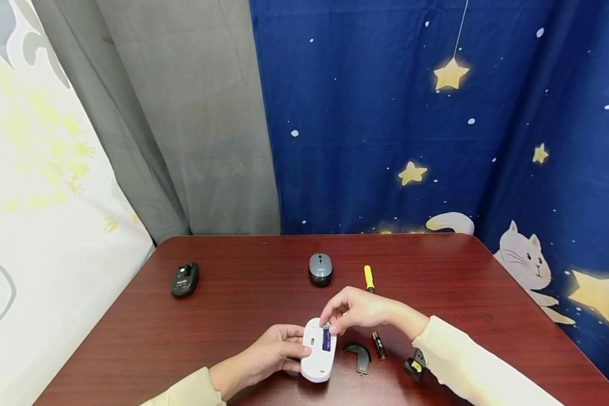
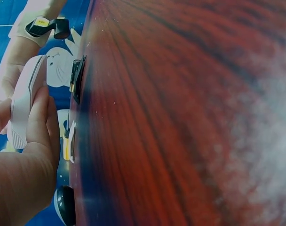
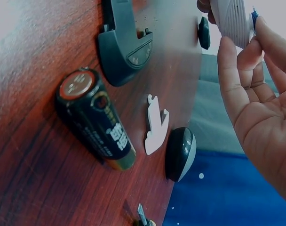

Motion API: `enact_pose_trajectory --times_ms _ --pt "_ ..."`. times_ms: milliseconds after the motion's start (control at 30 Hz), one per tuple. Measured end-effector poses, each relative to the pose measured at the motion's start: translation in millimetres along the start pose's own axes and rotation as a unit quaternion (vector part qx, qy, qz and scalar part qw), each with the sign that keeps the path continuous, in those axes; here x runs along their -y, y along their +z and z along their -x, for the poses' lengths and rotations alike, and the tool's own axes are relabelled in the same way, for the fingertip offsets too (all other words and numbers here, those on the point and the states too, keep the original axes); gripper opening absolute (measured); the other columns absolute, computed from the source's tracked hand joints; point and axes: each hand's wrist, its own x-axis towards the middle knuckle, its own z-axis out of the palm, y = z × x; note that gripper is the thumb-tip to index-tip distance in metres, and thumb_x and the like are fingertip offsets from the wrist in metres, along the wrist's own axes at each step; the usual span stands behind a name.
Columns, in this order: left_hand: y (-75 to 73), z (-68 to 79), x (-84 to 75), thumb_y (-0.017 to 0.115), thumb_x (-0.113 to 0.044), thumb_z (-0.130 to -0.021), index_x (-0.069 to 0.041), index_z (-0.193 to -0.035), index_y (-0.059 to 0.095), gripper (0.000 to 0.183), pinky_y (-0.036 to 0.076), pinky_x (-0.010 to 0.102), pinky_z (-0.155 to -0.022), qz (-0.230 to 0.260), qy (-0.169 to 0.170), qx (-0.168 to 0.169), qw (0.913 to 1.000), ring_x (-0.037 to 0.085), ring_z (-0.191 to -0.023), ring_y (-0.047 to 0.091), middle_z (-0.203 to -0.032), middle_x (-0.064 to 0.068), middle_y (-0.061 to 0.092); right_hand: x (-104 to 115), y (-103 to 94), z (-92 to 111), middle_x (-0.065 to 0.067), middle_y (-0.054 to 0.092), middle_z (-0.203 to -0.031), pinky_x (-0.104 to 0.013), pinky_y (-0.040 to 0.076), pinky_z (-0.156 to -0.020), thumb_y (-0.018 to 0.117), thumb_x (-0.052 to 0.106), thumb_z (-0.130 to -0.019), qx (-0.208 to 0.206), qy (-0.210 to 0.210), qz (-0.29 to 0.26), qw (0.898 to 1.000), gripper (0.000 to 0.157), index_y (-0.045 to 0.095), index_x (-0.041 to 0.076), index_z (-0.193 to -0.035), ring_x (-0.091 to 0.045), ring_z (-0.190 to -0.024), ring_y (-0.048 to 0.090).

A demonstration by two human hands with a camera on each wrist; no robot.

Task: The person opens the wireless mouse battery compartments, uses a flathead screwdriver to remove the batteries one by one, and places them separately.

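A white computer mouse is held underside up in my left hand, its thumb across the bottom face and its fingers along the side. A blue battery shows in the mouse's opened compartment. The thumb and index finger of my right hand pinch the battery's far end, which they partly cover. In the right wrist view, a bit of the blue battery stands out above the mouse beside a fingertip. From the left wrist view, only the side of the white mouse is visible.
Right of the mouse lie a black battery cover and a black battery. A white cover rests beyond them. Farther back are a grey mouse, a yellow-handled screwdriver and, at far left, an opened black mouse.
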Motion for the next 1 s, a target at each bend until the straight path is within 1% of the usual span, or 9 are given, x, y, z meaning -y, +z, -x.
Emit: enact_pose_trajectory --times_ms 167,400,533,600,633,733,800,867,1000 --pt "-0.2 1.2 -0.5 0.064 -0.001 -0.084 0.012 -0.116 0.056 0.035 0.058 0.036 -0.075 0.002 -0.001 -0.003 1.0 0.02 -0.087 0.067 -0.1 0.013 0.069 0.3 -0.4 -1.0 0.004 0.062 -0.075 -0.049 0.056 -0.066 0.071 0.002 -0.085 0.0 0.007 -0.003 1.0 0.016 0.073 0.006 -0.101 -0.008 -0.067 0.058" --pt "-0.4 2.8 -1.3 0.064 -0.001 -0.084 0.013 -0.116 0.056 0.036 0.057 0.037 -0.076 0.007 -0.003 -0.001 1.0 0.021 -0.088 0.067 -0.101 0.014 0.069 1.8 -1.4 -1.4 0.0 0.065 -0.079 -0.058 0.054 -0.07 0.068 0.001 -0.087 -0.001 0.019 -0.037 0.999 0.016 0.07 0.003 -0.102 -0.012 -0.07 0.061" --pt "-0.8 2.9 -1.5 0.064 -0.001 -0.084 0.012 -0.116 0.056 0.035 0.058 0.037 -0.076 0.007 -0.001 -0.003 1.0 0.021 -0.087 0.067 -0.099 0.012 0.069 4.8 -4.2 -0.8 -0.004 0.065 -0.079 -0.054 0.055 -0.069 0.067 0.0 -0.088 -0.011 0.025 -0.054 0.998 0.016 0.068 -0.001 -0.104 -0.015 -0.072 0.061" --pt "-1.2 2.7 -1.5 0.064 0.0 -0.085 0.012 -0.116 0.056 0.035 0.058 0.036 -0.075 0.007 0.001 -0.002 1.0 0.02 -0.087 0.067 -0.098 0.012 0.069 6.4 -6.5 -0.1 -0.004 0.065 -0.08 -0.051 0.056 -0.069 0.067 0.001 -0.088 -0.021 0.029 -0.054 0.998 0.017 0.067 -0.003 -0.104 -0.016 -0.073 0.061" --pt "-1.5 2.7 -1.5 0.064 -0.001 -0.085 0.012 -0.115 0.055 0.035 0.058 0.036 -0.075 0.007 0.001 -0.003 1.0 0.02 -0.087 0.067 -0.098 0.012 0.069 7.0 -7.8 0.3 -0.004 0.065 -0.081 -0.051 0.056 -0.069 0.066 0.001 -0.088 -0.025 0.029 -0.054 0.998 0.018 0.067 -0.005 -0.105 -0.016 -0.073 0.061" --pt "-2.0 2.5 -1.5 0.064 -0.001 -0.085 0.013 -0.116 0.055 0.035 0.058 0.036 -0.075 0.008 0.003 -0.002 1.0 0.02 -0.086 0.067 -0.098 0.012 0.069 8.7 -12.3 2.0 -0.005 0.067 -0.085 -0.058 0.054 -0.074 0.065 0.0 -0.089 -0.034 0.03 -0.071 0.996 0.019 0.065 -0.008 -0.107 -0.018 -0.075 0.064" --pt "-2.2 2.6 -1.5 0.064 -0.001 -0.085 0.013 -0.116 0.055 0.035 0.058 0.036 -0.075 0.007 0.003 -0.002 1.0 0.02 -0.086 0.067 -0.098 0.012 0.069 9.4 -15.3 3.4 -0.008 0.067 -0.089 -0.063 0.051 -0.077 0.064 0.0 -0.09 -0.035 0.024 -0.093 0.995 0.019 0.064 -0.009 -0.108 -0.02 -0.078 0.065" --pt "-2.4 2.8 -1.8 0.064 -0.001 -0.085 0.013 -0.116 0.055 0.035 0.058 0.036 -0.075 0.007 0.001 -0.003 1.0 0.02 -0.086 0.067 -0.097 0.012 0.069 9.8 -18.5 5.0 -0.012 0.068 -0.094 -0.061 0.051 -0.08 0.062 0.0 -0.092 -0.036 0.021 -0.114 0.993 0.018 0.064 -0.008 -0.108 -0.022 -0.083 0.066" --pt "-2.8 3.4 -3.1 0.065 -0.001 -0.085 0.013 -0.116 0.055 0.036 0.058 0.036 -0.075 0.006 0.0 -0.006 1.0 0.02 -0.086 0.067 -0.097 0.011 0.069 8.8 -24.0 10.0 -0.018 0.068 -0.102 -0.049 0.055 -0.082 0.061 0.002 -0.093 -0.051 0.02 -0.154 0.987 0.019 0.062 -0.009 -0.109 -0.028 -0.091 0.067"
